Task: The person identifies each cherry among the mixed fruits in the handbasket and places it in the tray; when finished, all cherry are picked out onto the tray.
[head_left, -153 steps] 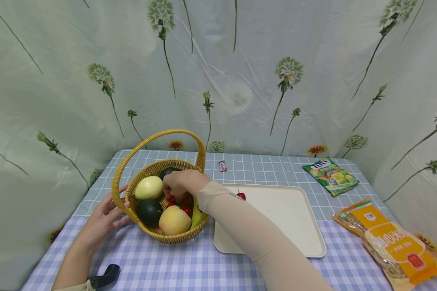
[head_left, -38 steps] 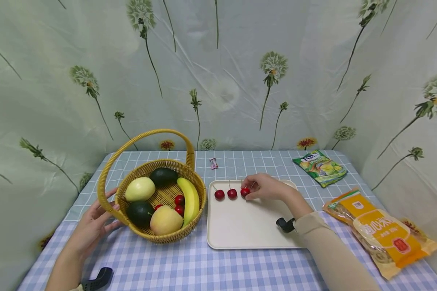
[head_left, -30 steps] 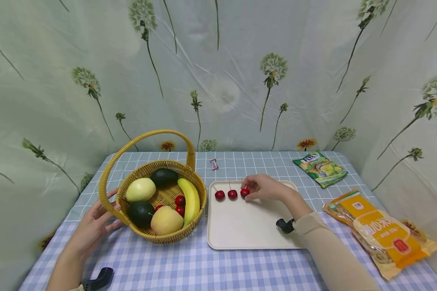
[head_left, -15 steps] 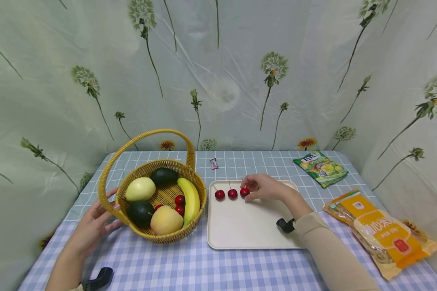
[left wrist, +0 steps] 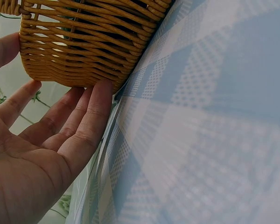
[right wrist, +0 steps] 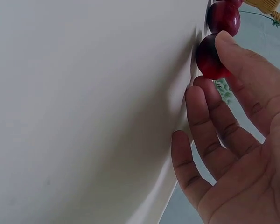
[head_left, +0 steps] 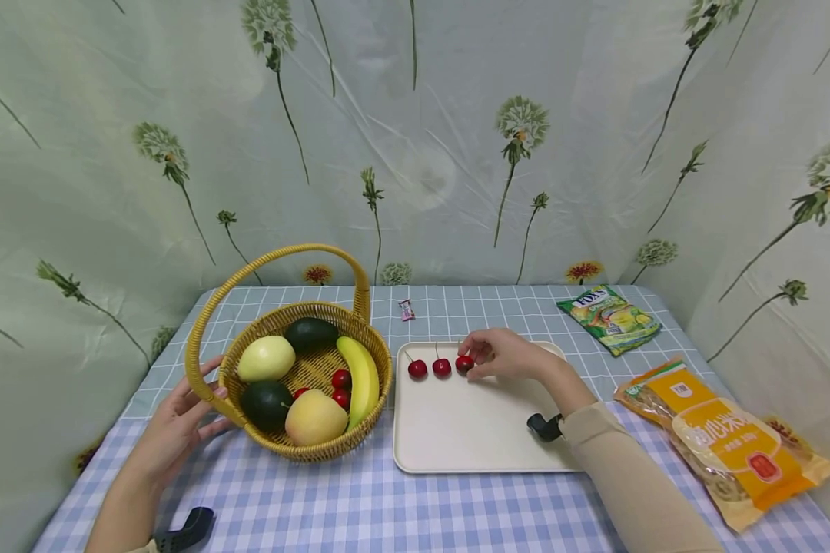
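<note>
My right hand (head_left: 506,355) pinches a dark red cherry (head_left: 464,364) between thumb and fingers at the back of a cream tray (head_left: 473,434). To its left, two stemmed cherries, one (head_left: 417,370) at the end and one (head_left: 442,368) between, complete a row. In the right wrist view the thumb lies against the held cherry (right wrist: 210,58), low at the tray surface; the other fingers are spread. My left hand (head_left: 173,434) touches the left side of a wicker basket (head_left: 313,455), its fingers fairly straight against the woven wall (left wrist: 84,42) in the left wrist view.
In the basket lie a banana (head_left: 360,376), a peach (head_left: 316,418), a pale yellow-green fruit (head_left: 266,359), two dark green fruits and several cherries (head_left: 341,379). A small wrapped candy (head_left: 406,309), a green FOX'S bag (head_left: 610,319) and an orange-yellow food bag (head_left: 726,442) lie around the tray.
Earlier my right hand was inside the basket with one cherry visible on the tray; now three are lined up there. Over the last second the hand has stayed put, the held cherry turning slightly.
</note>
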Available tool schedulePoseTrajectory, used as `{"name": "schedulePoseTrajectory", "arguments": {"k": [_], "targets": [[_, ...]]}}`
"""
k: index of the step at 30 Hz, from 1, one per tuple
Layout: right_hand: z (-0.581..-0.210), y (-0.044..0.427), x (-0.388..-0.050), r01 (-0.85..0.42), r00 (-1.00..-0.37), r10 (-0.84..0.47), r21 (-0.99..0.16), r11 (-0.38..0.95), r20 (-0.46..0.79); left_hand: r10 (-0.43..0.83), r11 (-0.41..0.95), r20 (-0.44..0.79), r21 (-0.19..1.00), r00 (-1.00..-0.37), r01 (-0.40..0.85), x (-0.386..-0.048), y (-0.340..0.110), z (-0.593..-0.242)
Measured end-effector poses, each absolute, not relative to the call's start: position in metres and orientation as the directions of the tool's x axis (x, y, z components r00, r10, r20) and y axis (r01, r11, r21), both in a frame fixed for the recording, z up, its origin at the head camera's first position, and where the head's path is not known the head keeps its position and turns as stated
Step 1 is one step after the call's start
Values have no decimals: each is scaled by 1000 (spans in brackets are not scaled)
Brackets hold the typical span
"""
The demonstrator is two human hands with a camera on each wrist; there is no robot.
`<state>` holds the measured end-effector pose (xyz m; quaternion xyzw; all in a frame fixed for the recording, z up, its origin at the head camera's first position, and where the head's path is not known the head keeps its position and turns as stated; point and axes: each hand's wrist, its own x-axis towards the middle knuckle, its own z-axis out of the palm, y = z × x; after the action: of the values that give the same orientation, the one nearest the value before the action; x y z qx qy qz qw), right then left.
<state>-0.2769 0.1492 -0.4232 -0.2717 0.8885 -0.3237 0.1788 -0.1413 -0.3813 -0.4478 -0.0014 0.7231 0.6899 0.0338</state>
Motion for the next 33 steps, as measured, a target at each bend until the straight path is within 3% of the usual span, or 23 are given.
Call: {"name": "schedulePoseTrajectory", "arguments": {"k": [9, 18, 24, 33], "targets": [[-418, 148, -278, -379, -781, -608, -668, 641, -141, 45, 51, -48, 998, -998, -46, -139, -382, -449], [-379, 135, -282, -462, -755, -653, -653, 599, -65, 54, 53, -45, 998, -998, -42, -140, -380, -446], [-356, 98, -280, -515, -704, -705, -623, 589, -84, 48, 59, -54, 997, -997, -51, -140, -380, -445], [-342, 21, -282, -610, -572, -807, -582, 538, -146, 38, 43, -66, 997, -997, -64, -141, -382, -447]]}}
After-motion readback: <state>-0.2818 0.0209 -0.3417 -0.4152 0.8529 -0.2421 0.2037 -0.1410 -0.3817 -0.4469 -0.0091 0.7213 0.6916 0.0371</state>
